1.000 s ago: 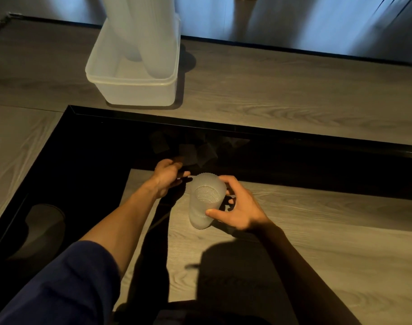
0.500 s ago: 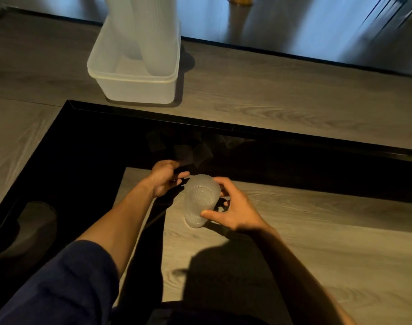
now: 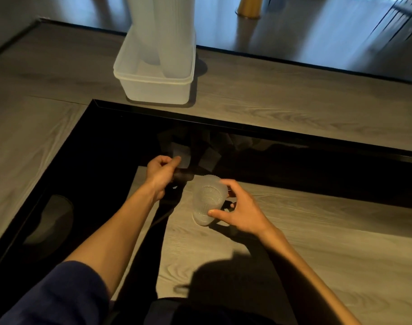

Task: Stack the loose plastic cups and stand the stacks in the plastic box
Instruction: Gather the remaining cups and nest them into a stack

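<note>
The ribbed cup [image 3: 205, 200] in my right hand [image 3: 241, 208] has tipped over from the more upright pose it had a moment ago; it now leans with one end turned up toward me. My left hand [image 3: 160, 172] has pushed a little further over the edge of the wooden top [image 3: 305, 235] into the black recess [image 3: 95, 148].

My right hand is clamped on the ribbed cup, thumb low on the near wall and fingers [image 3: 228, 184] curled over the far rim. It sits just above the wooden top, near the dark edge. My left hand's fingers are curled, with thumb and forefinger brought close together beside the faint loose cups [image 3: 208, 158] in the recess. In that gloom I cannot tell whether they have hold of one or are only touching it.

As for progress, I judge the job well along but not finished. Two tall stacks [image 3: 167, 31] already stand upright in the plastic box [image 3: 153, 90] on the far side of the recess, well apart from my hands. What is left, as far as I can see, is the cup I hold and the few pale ones in the dark. These have to be nested together into a stack, and that stack then has to go into the box's free left part.
</note>
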The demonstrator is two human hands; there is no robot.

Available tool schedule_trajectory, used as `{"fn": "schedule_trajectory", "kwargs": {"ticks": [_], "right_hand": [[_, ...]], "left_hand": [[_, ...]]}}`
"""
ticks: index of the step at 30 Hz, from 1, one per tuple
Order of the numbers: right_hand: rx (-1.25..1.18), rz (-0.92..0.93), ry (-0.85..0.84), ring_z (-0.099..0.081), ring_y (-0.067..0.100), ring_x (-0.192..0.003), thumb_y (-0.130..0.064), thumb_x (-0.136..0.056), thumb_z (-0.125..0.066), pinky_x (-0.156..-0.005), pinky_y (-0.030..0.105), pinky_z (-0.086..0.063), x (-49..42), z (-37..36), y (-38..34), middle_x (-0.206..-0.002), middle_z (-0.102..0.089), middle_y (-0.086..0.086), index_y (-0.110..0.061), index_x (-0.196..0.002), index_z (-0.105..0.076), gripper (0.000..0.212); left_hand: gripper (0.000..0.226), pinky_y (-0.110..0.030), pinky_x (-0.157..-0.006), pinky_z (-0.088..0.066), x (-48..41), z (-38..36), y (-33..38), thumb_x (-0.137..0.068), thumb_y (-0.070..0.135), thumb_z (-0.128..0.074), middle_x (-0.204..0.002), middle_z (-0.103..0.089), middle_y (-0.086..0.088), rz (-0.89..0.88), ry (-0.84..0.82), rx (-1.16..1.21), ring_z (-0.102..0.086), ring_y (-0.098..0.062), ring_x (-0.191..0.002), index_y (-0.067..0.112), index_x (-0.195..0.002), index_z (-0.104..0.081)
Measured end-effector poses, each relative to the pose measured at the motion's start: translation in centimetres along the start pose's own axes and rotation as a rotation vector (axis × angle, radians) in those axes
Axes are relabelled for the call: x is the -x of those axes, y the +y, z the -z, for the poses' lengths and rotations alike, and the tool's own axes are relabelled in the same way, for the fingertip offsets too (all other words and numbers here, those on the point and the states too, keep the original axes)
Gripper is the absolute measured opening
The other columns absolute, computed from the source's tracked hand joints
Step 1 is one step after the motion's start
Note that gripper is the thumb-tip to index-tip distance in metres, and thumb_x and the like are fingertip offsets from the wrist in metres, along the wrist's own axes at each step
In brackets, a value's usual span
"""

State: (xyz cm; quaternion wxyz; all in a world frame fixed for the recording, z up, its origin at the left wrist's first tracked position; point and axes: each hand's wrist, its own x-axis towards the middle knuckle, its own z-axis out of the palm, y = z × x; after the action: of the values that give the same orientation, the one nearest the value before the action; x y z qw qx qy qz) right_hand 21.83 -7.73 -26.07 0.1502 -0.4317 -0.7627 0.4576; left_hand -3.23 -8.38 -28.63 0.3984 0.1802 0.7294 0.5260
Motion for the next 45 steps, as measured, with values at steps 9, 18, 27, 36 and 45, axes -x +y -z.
{"fn": "schedule_trajectory", "kwargs": {"ticks": [9, 18, 27, 36, 45], "right_hand": [[-0.033, 0.001, 0.047, -0.049, -0.009, -0.114, -0.034, -0.075, -0.090, -0.090, 0.025, -0.047, 1.0, -1.6, -0.2, -0.126, -0.052, -0.030, -0.046, -0.132, -0.048, 0.072], [-0.076, 0.011, 0.069, -0.057, 0.003, -0.118, -0.034, -0.074, -0.089, -0.082, 0.023, -0.056, 2.2, -2.4, -0.3, -0.128, -0.060, -0.017, -0.041, -0.137, -0.049, 0.075], [-0.085, 0.021, 0.064, -0.057, 0.005, -0.115, -0.037, -0.075, -0.088, -0.093, 0.044, -0.059, 3.1, -3.4, -0.5, -0.128, -0.058, -0.015, -0.037, -0.139, -0.048, 0.075], [-0.082, 0.036, 0.070, -0.057, -0.002, -0.111, -0.035, -0.077, -0.088, -0.084, 0.025, -0.056, 3.4, -3.4, -1.1, -0.126, -0.059, -0.018, -0.037, -0.138, -0.049, 0.073], [-0.128, 0.009, 0.024, -0.055, 0.008, -0.121, -0.022, -0.080, -0.085, -0.094, 0.035, -0.056, 3.1, -3.3, -1.2, -0.131, -0.055, -0.015, -0.033, -0.140, -0.047, 0.072]], "left_hand": [[0.029, -0.013, -0.056, -0.044, 7.3, 2.7, 3.0, -0.093, 0.023, -0.073, -0.076, -0.048, 0.002, -0.561, -0.073, -0.245, -0.050, 0.003, -0.059, 0.009, -0.094, -0.048], [0.046, -0.024, -0.055, -0.051, 12.6, 1.6, 3.2, -0.082, 0.043, -0.079, -0.078, -0.056, 0.009, -0.778, -0.304, -0.643, -0.060, -0.007, -0.067, 0.023, -0.101, -0.042], [0.096, -0.021, -0.067, -0.042, 12.9, 1.5, 2.0, -0.083, 0.055, -0.071, -0.142, -0.024, -0.004, -0.872, -0.310, -0.963, -0.045, -0.015, -0.099, 0.015, -0.156, -0.024], [0.090, -0.032, -0.096, -0.034, 12.5, 2.2, 1.8, -0.084, 0.063, -0.058, -0.143, -0.034, -0.007, -0.936, -0.309, -1.049, -0.034, -0.021, -0.127, 0.019, -0.157, -0.029], [0.113, -0.047, -0.112, -0.033, 12.4, 2.2, 0.5, -0.078, 0.067, -0.067, -0.158, -0.025, -0.005, -0.771, -0.395, -1.035, -0.023, -0.023, -0.143, 0.026, -0.163, -0.004]]}}
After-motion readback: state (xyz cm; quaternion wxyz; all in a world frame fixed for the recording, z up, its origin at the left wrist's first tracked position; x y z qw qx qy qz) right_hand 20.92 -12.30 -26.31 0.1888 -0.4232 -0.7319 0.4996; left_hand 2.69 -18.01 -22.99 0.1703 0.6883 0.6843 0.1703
